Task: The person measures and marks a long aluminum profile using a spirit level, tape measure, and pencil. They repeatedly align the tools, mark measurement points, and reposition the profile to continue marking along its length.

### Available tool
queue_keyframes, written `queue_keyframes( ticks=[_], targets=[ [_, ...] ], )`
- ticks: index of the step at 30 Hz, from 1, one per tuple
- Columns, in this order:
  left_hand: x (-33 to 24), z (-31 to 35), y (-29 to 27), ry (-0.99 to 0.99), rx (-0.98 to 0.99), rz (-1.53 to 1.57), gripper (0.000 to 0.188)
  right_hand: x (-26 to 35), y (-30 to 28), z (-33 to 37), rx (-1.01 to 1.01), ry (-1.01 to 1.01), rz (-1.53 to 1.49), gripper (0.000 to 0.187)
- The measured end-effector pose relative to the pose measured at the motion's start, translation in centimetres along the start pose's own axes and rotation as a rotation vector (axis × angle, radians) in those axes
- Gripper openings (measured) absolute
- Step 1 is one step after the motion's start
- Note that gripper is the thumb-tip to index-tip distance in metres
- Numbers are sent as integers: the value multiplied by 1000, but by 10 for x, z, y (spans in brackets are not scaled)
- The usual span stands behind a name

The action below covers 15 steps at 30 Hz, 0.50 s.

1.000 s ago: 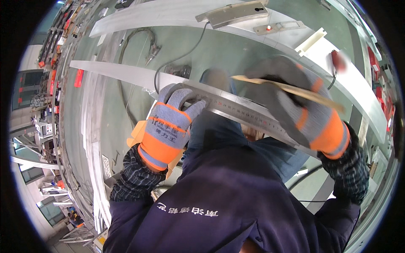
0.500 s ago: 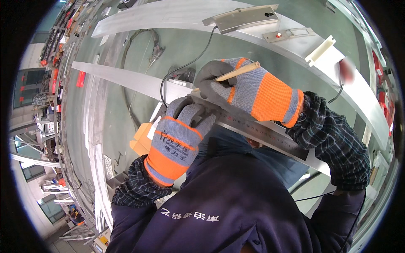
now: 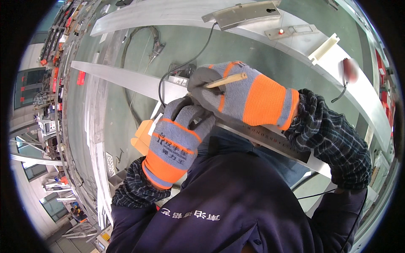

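My right hand [image 3: 249, 95], in a grey and orange glove, is closed around a wooden carpenter's pencil [image 3: 231, 79]. The pencil's blunt end sticks out above the fist; its tip is hidden by the fingers. Beside it, my left hand [image 3: 175, 141], gloved alike, has its fingers bent and pressed down on the end of a steel ruler [image 3: 270, 140]. This ruler lies along a long pale metal bar [image 3: 122, 79] that crosses in front of my body. Both hands meet over the bar, so the marked spot between them is covered.
Farther off, a second metal beam [image 3: 164, 17] carries a steel lock plate [image 3: 247, 16], a cream plastic piece [image 3: 324, 49] and a blurred red object [image 3: 349, 71]. A black cable [image 3: 198, 54] hangs near the bar. A power tool [image 3: 182, 72] lies behind my hands.
My right hand has shifted a little left and down with the pencil, closer to my left hand. The left hand stays nearly in place on the ruler.
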<state>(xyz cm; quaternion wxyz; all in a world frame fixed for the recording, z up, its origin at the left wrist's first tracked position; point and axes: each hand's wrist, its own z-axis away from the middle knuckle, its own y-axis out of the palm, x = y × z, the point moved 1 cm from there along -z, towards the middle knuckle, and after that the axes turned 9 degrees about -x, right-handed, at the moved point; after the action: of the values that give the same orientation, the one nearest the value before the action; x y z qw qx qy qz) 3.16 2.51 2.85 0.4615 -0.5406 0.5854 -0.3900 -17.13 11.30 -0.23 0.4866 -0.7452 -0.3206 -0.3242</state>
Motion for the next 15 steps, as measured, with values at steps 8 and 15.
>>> queue_keyframes(
  ticks=[8,15],
  targets=[
    [0,-5,-2,1,-6,17,43,19,-23,12,2,221,-50,28],
    [-2,3,-3,-51,8,39,53,32,-56,45,92,306,-108,35]
  ],
)
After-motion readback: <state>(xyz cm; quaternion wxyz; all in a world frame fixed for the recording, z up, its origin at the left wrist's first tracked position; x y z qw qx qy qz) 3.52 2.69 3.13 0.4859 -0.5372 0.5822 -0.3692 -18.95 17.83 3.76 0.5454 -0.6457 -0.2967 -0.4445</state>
